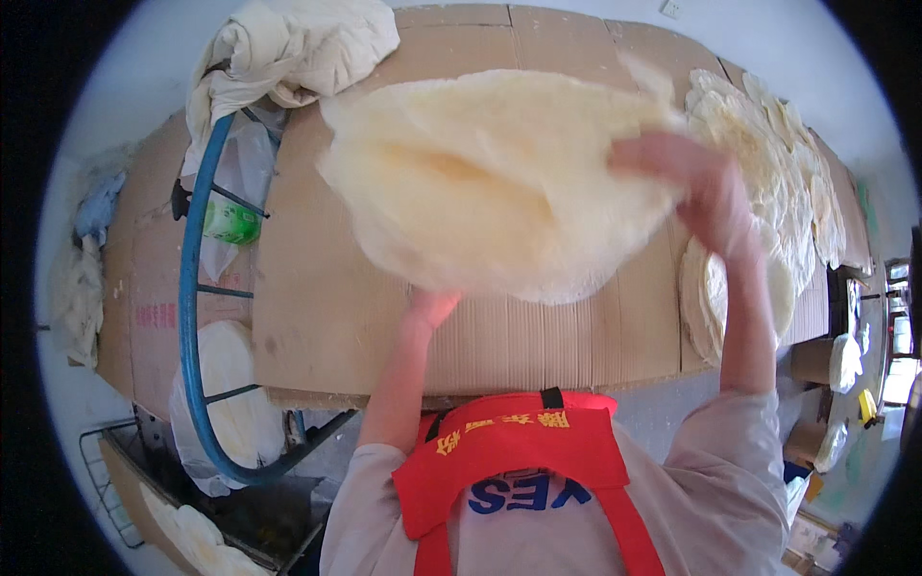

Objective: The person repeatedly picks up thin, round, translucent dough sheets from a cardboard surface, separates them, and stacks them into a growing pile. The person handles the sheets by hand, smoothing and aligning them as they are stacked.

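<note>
A large, thin, pale-yellow round flatbread (499, 192) is lifted over the cardboard-covered table, blurred by motion, with a browner fold across its middle. At its right edge, my right hand (687, 187) has its fingers over the sheet and appears to grip it, though motion smears them. My left hand (437, 305) reaches under the flatbread's near edge. The sheet hides its fingers, so their grip cannot be seen. Right of my right forearm lies a stack of similar flatbreads (706, 298), and behind it a wider overlapping pile (759, 163).
A blue metal frame (192, 278) curves along the table's left side. Beyond it hang plastic bags, one with a green container (230, 221). A bundled cream cloth (288, 48) rests at the far left. Bare cardboard (538, 346) lies nearest me. More pale sheets (202, 538) sit low at left.
</note>
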`<act>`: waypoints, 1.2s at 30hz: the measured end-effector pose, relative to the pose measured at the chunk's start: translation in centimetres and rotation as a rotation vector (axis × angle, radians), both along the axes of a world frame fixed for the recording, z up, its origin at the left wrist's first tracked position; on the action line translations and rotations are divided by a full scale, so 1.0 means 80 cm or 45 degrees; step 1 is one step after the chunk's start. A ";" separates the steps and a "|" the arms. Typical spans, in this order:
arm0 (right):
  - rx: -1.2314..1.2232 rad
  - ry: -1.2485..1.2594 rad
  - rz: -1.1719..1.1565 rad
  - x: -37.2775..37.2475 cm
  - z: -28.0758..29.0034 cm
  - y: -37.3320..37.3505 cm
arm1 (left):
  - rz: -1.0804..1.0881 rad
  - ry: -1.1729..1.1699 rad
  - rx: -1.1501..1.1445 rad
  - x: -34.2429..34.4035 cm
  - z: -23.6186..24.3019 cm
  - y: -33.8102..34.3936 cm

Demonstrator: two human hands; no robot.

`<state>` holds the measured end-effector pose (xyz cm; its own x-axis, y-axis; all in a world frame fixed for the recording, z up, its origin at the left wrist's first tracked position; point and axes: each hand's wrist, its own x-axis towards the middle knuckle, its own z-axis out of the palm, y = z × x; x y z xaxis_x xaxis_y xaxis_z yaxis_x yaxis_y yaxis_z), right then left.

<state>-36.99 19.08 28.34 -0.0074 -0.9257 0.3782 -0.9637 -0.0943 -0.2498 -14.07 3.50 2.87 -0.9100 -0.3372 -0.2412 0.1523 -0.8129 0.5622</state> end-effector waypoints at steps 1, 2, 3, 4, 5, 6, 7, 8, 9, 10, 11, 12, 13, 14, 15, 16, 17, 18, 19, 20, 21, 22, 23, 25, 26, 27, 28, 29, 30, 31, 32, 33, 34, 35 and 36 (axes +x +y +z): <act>0.098 0.009 -0.025 -0.007 -0.050 0.034 | 0.008 0.036 0.131 0.014 -0.010 0.010; 0.282 -0.051 -0.032 -0.009 -0.090 0.065 | 0.008 0.076 0.263 0.023 -0.016 0.022; 0.556 0.135 -0.066 -0.009 -0.127 0.095 | -0.001 0.115 0.397 0.030 -0.023 0.033; 0.746 0.151 -0.211 -0.002 -0.178 0.126 | -0.015 0.147 0.533 0.034 -0.030 0.045; 0.835 0.024 -0.238 0.006 -0.207 0.141 | -0.004 0.063 0.514 0.037 -0.036 0.053; 0.919 -0.098 -0.272 0.014 -0.237 0.155 | 0.007 -0.019 0.496 0.039 -0.043 0.061; 0.878 -0.305 -0.259 0.026 -0.249 0.152 | 0.031 -0.206 0.319 0.038 -0.051 0.066; 0.834 -0.511 -0.241 0.037 -0.261 0.149 | 0.054 -0.386 0.133 0.037 -0.059 0.070; 0.755 -0.678 -0.270 0.052 -0.272 0.140 | 0.055 -0.318 0.186 0.036 -0.065 0.066; 0.665 -0.843 -0.291 0.066 -0.284 0.132 | 0.021 -0.288 0.157 0.037 -0.071 0.061; 0.593 -0.955 -0.322 0.083 -0.288 0.119 | -0.033 -0.245 0.130 0.033 -0.076 0.057; 0.517 -1.067 -0.345 0.098 -0.292 0.104 | -0.065 -0.268 0.121 0.027 -0.066 0.057; 0.438 -1.173 -0.362 0.111 -0.296 0.090 | -0.096 -0.273 0.006 0.024 -0.059 0.058; 0.314 -1.463 -0.326 0.132 -0.314 0.075 | -0.224 -0.253 0.005 0.028 -0.064 0.048; 0.386 -1.176 -0.342 0.147 -0.311 0.046 | -0.276 -0.095 -0.080 0.025 -0.060 0.046; 0.231 -1.058 -0.398 0.165 -0.321 0.034 | -0.370 -0.183 0.046 0.032 -0.083 0.030; 0.286 -0.812 -0.324 0.169 -0.327 0.021 | -0.323 -0.347 -0.098 0.031 -0.072 0.035; 0.177 -0.784 -0.428 0.185 -0.342 0.018 | -0.339 -0.298 -0.078 0.033 -0.068 0.034; 0.356 -0.896 -0.426 0.185 -0.332 0.014 | -0.288 -0.268 -0.083 0.032 -0.050 0.042; 0.310 -0.983 -0.419 0.182 -0.323 0.021 | -0.339 -0.275 -0.079 0.029 -0.039 0.045; 0.266 -1.097 -0.436 0.179 -0.329 0.025 | -0.387 -0.292 -0.079 0.028 -0.040 0.045; 0.250 -1.103 -0.485 0.178 -0.333 0.027 | -0.394 -0.382 -0.151 0.030 -0.050 0.037; 0.233 -1.112 -0.525 0.178 -0.336 0.029 | -0.393 -0.472 -0.232 0.033 -0.060 0.026; 0.190 -1.033 -0.625 0.187 -0.343 0.025 | -0.394 -0.464 -0.253 0.042 -0.102 -0.005; 0.166 -0.943 -0.679 0.198 -0.341 0.027 | -0.383 -0.459 -0.265 0.045 -0.121 -0.015; 0.151 -0.847 -0.715 0.204 -0.340 0.022 | -0.361 -0.466 -0.285 0.042 -0.120 -0.013; 0.091 -0.796 -0.745 0.212 -0.349 0.011 | -0.363 -0.483 -0.300 0.042 -0.119 -0.009; 0.032 -0.742 -0.781 0.218 -0.360 0.003 | -0.375 -0.509 -0.327 0.037 -0.112 0.002; -0.025 -0.689 -0.814 0.216 -0.372 0.000 | -0.387 -0.529 -0.347 0.032 -0.104 0.011; 0.023 -0.745 -0.841 0.210 -0.361 0.004 | -0.391 -0.547 -0.372 0.030 -0.097 0.017; 0.073 -0.802 -0.864 0.204 -0.345 0.009 | -0.387 -0.564 -0.386 0.030 -0.093 0.021; 0.122 -0.862 -0.889 0.199 -0.335 0.012 | -0.394 -0.575 -0.405 0.027 -0.088 0.025; -0.023 -0.896 -0.827 0.189 -0.349 0.009 | -0.387 -0.588 -0.419 0.028 -0.085 0.024; -0.165 -0.932 -0.738 0.176 -0.377 -0.005 | -0.369 -0.599 -0.434 0.030 -0.082 0.023; -0.302 -0.979 -0.643 0.164 -0.383 -0.016 | -0.351 -0.612 -0.439 0.036 -0.078 0.019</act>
<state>-23.83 17.79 -2.28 -0.7109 -0.6446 0.2812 -0.4843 0.1587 -0.8604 -11.22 5.03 -3.33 -0.7917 -0.2375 -0.5628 -0.3698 -0.5471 0.7510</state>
